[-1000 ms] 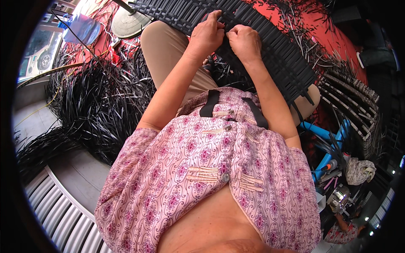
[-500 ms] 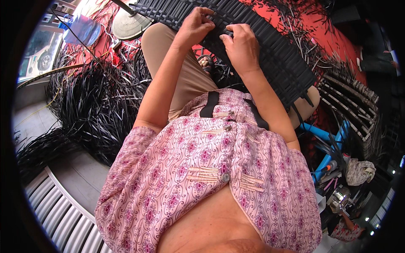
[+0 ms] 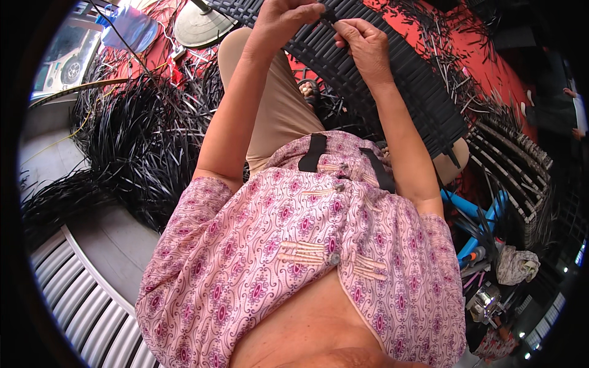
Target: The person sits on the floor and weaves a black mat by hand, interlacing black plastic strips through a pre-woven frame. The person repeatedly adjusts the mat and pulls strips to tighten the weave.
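Observation:
A black woven panel point(image 3: 402, 83) of flat strips lies slanting across my lap, from the top of the view down to my right knee. Over its upper part, my left hand point(image 3: 279, 24) is closed in a pinch, close to the view's top edge. My right hand point(image 3: 366, 50) is also closed, thumb against forefinger, just beside it. Between the two sets of fingertips runs a short dark strip point(image 3: 329, 16), seemingly gripped from both sides. Its ends are hidden by the fingers and the dark weave behind it.
Loose black strips point(image 3: 138, 144) are heaped on my left. A round lamp-like base point(image 3: 199, 27) and a clear blue water jug point(image 3: 130, 29) stand beyond. To my right are a blue frame point(image 3: 475, 236), a stack of slatted pieces point(image 3: 512, 162) and a crumpled cloth point(image 3: 517, 265). A slatted metal seat point(image 3: 92, 294) is at lower left.
Both hands have moved farther from my body, up the panel. Their fingers, looser before, are now pinched around the dark strip. The whole view has shifted slightly.

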`<action>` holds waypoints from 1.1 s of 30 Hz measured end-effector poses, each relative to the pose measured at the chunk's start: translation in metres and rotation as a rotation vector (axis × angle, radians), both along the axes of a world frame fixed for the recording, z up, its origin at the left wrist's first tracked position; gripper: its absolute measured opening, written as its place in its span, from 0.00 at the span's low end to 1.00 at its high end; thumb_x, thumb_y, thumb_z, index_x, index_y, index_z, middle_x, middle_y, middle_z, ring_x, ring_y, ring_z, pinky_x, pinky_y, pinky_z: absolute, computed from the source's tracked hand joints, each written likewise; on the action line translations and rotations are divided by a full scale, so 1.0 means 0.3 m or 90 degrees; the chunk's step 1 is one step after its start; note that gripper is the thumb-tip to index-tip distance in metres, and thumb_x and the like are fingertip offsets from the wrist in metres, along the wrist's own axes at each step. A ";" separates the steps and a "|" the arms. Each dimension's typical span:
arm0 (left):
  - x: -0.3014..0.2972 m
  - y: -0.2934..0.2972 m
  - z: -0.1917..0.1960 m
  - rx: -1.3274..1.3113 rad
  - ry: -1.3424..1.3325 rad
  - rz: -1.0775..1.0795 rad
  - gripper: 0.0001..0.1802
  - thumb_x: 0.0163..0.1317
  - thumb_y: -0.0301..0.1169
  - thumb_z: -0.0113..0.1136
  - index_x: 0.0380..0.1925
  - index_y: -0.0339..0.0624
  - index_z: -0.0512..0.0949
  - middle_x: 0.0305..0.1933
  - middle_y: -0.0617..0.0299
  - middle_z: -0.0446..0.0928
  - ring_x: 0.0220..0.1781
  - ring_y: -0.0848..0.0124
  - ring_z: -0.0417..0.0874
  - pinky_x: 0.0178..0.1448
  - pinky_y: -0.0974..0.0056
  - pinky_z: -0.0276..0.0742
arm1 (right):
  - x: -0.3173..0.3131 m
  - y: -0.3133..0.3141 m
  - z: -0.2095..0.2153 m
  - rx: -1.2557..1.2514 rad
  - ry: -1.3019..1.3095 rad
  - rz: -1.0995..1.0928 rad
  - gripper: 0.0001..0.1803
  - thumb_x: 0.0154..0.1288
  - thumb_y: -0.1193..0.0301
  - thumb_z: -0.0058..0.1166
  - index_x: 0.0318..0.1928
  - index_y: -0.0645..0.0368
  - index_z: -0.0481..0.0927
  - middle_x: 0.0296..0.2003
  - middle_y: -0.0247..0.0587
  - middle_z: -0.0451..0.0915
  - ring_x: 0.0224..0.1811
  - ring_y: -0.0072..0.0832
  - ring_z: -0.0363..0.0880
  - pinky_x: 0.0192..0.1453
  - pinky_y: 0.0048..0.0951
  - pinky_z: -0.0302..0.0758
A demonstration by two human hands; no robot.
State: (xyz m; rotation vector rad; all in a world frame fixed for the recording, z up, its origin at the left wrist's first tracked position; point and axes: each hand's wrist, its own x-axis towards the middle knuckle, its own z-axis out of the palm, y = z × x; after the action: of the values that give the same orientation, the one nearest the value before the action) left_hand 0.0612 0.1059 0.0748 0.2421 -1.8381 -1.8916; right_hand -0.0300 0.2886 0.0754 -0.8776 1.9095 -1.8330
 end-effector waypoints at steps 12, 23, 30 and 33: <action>-0.025 0.125 -0.128 -0.552 -0.266 0.220 0.25 0.59 0.35 0.72 0.57 0.48 0.78 0.41 0.64 0.90 0.44 0.61 0.91 0.50 0.56 0.83 | 0.005 0.006 -0.062 0.016 -0.064 -0.109 0.09 0.71 0.67 0.67 0.40 0.60 0.89 0.28 0.29 0.86 0.27 0.13 0.81 0.30 0.17 0.76; -0.025 0.132 -0.151 -0.487 -0.203 0.252 0.20 0.63 0.29 0.60 0.56 0.44 0.78 0.39 0.58 0.89 0.43 0.53 0.90 0.51 0.49 0.84 | 0.015 -0.012 -0.068 0.255 0.219 -0.148 0.11 0.67 0.66 0.67 0.38 0.62 0.90 0.26 0.38 0.88 0.28 0.23 0.86 0.36 0.30 0.82; -0.020 0.114 -0.160 -0.452 -0.199 0.233 0.20 0.63 0.29 0.59 0.57 0.42 0.77 0.40 0.55 0.90 0.47 0.51 0.89 0.55 0.49 0.82 | 0.023 -0.051 -0.051 0.399 0.350 -0.147 0.13 0.62 0.62 0.62 0.37 0.56 0.91 0.33 0.51 0.88 0.37 0.48 0.89 0.47 0.45 0.84; -0.021 0.116 -0.162 -0.435 -0.203 0.229 0.22 0.64 0.28 0.60 0.58 0.41 0.77 0.42 0.54 0.90 0.48 0.51 0.89 0.57 0.50 0.82 | 0.022 -0.066 -0.049 0.428 0.376 -0.134 0.13 0.61 0.62 0.60 0.37 0.56 0.91 0.34 0.52 0.88 0.40 0.51 0.89 0.49 0.47 0.84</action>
State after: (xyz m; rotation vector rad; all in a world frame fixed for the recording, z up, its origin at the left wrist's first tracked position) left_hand 0.0550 0.1408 0.0262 0.6054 -2.3382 -0.9535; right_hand -0.0234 0.2687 0.0607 -1.0574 2.8131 -0.9124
